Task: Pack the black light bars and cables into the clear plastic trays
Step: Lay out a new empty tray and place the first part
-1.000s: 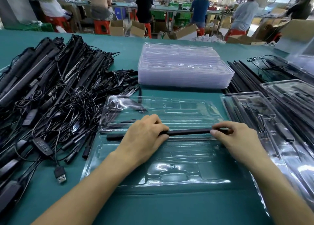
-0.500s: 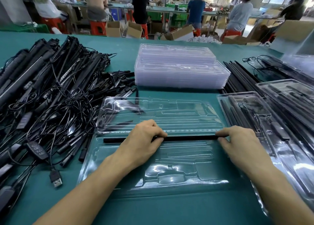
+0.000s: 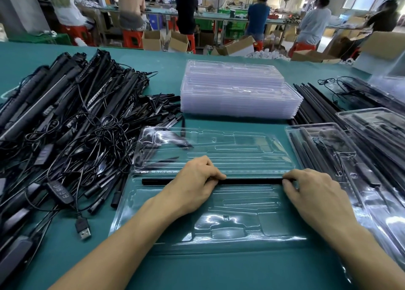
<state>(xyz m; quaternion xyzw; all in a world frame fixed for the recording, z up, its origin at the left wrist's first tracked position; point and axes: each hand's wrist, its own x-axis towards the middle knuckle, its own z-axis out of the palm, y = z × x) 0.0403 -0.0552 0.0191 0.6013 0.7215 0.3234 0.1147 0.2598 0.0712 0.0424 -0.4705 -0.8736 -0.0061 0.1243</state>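
Along the far slot of the near half of the open clear tray point(image 3: 219, 235), just this side of the fold: one black light bar point(image 3: 247, 181), lying left-to-right and level. Left hand point(image 3: 192, 184) sits over the bar left of its middle, fingers curled down on it, thumb tip against it. Right hand point(image 3: 311, 191) pinches the bar's right end between thumb and fingers. Can't tell whether the bar is fully seated in the slot.

Tray's other moulded pockets hold nothing. Tray lies flat on the green tabletop point(image 3: 219, 272).

Left of tray: big tangled pile of bars and cables point(image 3: 65, 125), touching the tray's left edge, with a USB plug point(image 3: 83, 228) at its near side. Behind tray: stack of empty trays point(image 3: 236, 97). Right: loose black bars point(image 3: 315, 105), then filled trays point(image 3: 350, 169) just beside the open one. Far background: people at other benches.
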